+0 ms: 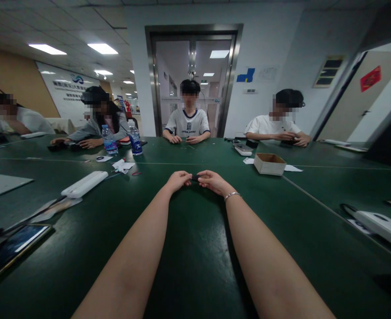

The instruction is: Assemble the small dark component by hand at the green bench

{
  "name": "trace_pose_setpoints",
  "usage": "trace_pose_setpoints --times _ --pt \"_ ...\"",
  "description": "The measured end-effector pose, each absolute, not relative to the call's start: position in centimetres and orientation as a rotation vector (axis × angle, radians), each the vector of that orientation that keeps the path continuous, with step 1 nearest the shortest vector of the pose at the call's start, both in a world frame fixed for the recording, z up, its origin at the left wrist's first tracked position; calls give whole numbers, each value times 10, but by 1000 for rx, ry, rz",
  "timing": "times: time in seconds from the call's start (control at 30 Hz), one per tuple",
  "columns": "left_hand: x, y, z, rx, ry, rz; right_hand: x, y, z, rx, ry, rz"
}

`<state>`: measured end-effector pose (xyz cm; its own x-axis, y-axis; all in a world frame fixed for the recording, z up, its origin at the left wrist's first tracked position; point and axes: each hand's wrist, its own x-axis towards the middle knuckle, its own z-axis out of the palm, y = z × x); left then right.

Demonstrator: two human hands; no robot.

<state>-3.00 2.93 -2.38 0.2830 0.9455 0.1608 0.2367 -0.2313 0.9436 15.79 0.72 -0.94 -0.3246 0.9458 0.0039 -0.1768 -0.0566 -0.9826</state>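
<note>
A small dark item is pinched between the left hand and right hand, each grip clenched on one end, apparently for steadiness, low over the counter.

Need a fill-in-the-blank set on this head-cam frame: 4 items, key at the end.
1. The left hand and right hand pinch a small black object over the ____ table.
2. The silver bracelet sits on the ____ wrist.
3. ____ water bottles stand farther back, left of the hands.
4. The open cardboard box lies to the ____ of the hands.

Missing words: green; right; Two; right
</note>
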Motion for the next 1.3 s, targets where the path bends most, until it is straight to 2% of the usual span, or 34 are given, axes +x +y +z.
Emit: trace_pose_setpoints --times 0.57,0.97,1.3 --pt "-27 27 -17 1573 1303 993 150 6 -11 -888 -1339 1444" --pt "-24 22 -10 1488 1447 1040 139 8 -4 -885 -1494 1256" --pt "-22 24 -16 1532 1192 1028 154 6 -6 -915 -1284 1524"
